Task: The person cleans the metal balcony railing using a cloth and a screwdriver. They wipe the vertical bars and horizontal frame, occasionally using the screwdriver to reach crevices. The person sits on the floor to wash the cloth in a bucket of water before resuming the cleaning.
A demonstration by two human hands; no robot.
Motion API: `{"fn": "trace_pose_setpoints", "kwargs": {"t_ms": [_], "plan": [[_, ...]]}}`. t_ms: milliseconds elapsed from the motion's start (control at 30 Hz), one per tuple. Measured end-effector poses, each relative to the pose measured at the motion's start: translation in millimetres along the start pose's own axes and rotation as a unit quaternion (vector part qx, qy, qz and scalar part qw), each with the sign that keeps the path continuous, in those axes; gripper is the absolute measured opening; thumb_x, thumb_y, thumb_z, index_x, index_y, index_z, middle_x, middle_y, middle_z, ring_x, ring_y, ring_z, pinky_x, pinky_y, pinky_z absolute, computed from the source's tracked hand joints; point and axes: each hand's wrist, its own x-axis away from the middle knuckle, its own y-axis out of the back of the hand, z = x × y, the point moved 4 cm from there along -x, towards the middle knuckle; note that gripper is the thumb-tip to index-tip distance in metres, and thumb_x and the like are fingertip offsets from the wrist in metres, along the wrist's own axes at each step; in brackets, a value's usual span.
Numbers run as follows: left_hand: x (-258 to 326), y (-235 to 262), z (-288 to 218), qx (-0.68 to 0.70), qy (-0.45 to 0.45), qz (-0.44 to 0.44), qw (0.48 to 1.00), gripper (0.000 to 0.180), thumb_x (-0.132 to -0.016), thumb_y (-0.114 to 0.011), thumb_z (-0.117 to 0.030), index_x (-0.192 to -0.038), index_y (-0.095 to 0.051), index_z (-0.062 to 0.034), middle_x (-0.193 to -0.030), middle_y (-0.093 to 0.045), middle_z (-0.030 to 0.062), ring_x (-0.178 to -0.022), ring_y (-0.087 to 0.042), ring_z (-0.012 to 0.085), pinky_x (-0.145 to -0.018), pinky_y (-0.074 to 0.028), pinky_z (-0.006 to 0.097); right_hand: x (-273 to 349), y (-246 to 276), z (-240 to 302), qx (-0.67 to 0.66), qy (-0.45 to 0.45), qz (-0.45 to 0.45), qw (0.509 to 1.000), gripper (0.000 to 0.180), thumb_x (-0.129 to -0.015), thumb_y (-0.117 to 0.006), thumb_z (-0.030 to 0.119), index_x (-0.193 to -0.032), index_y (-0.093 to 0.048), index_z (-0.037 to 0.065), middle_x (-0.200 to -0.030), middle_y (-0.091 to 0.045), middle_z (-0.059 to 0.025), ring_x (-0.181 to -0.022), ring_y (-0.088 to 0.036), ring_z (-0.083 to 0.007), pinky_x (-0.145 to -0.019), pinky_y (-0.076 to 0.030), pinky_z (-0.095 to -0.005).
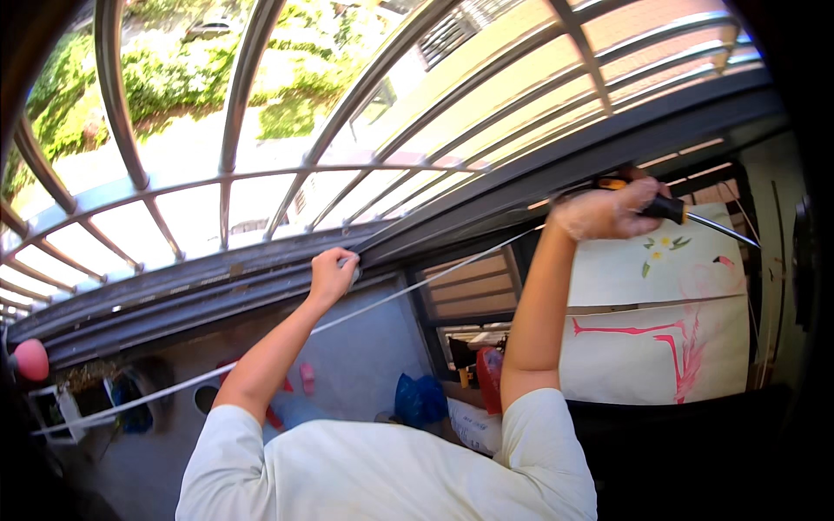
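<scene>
My right hand [608,210] is wrapped round a screwdriver [671,209] with a black and yellow handle. Its metal shaft sticks out to the right and slightly down, and its tip is apart from the dark window frame [539,178]. That hand is raised close to the frame's right part. Further left, my left hand [332,273] is closed at the lower edge of the frame, by the window track [200,295]. Something small and greyish shows at its fingers, too little to name.
Metal bars [234,95] curve outside the window. A white cord [400,291] stretches behind my arms. Pictures with a pink flamingo [686,347] hang at the right. Below are a blue plastic bag [419,398], a red bag [491,378] and a white sack [473,425]. A pink knob-like thing [32,359] is far left.
</scene>
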Motion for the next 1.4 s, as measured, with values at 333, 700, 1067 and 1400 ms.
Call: {"fn": "trace_pose_setpoints", "kwargs": {"t_ms": [333,700,1067,1400], "plan": [[1.2,34.2,-180.5,0.363,-0.009,0.124,0.924,0.023,-0.081,-0.062,-0.008,-0.100,-0.054,0.0020,-0.088,-0.060,0.0063,-0.081,-0.056,0.0102,-0.073,-0.044,0.022,-12.6,16.3,26.8,-0.105,-0.152,0.170,0.968,0.030,-0.087,-0.056,0.022,-0.105,-0.043,0.002,-0.081,-0.052,-0.0051,-0.074,-0.048,-0.0128,-0.072,-0.042,-0.0293],[26.5,75.0,-217.0,0.421,0.055,0.174,0.888,0.022,-0.078,-0.059,0.002,-0.098,-0.050,0.0022,-0.089,-0.061,0.0102,-0.078,-0.060,0.0162,-0.072,-0.050,0.028,88.0,83.8,78.1,-0.200,-0.497,0.342,0.772,0.011,-0.082,-0.059,0.010,-0.084,-0.049,0.006,-0.061,-0.047,0.0005,-0.049,-0.046,-0.0075,-0.043,-0.036,-0.0205],[59.9,81.5,-252.6,0.318,0.018,0.200,0.927,0.024,-0.081,-0.060,-0.005,-0.102,-0.052,0.0034,-0.088,-0.063,0.0097,-0.076,-0.062,0.0161,-0.070,-0.052,0.028,108.8,86.5,101.8,-0.162,-0.520,0.366,0.755,0.018,-0.082,-0.065,0.018,-0.081,-0.051,0.007,-0.064,-0.050,0.0027,-0.055,-0.046,-0.0041,-0.049,-0.039,-0.0189],[51.4,107.4,-251.7,0.347,0.106,0.225,0.904,0.020,-0.085,-0.052,-0.005,-0.104,-0.048,-0.0018,-0.092,-0.057,0.0103,-0.084,-0.060,0.0215,-0.076,-0.050,0.038,123.4,101.2,96.3,-0.225,-0.548,0.348,0.727,0.020,-0.086,-0.055,0.017,-0.098,-0.047,0.003,-0.066,-0.049,0.0005,-0.052,-0.046,-0.0052,-0.045,-0.038,-0.0202]]}}
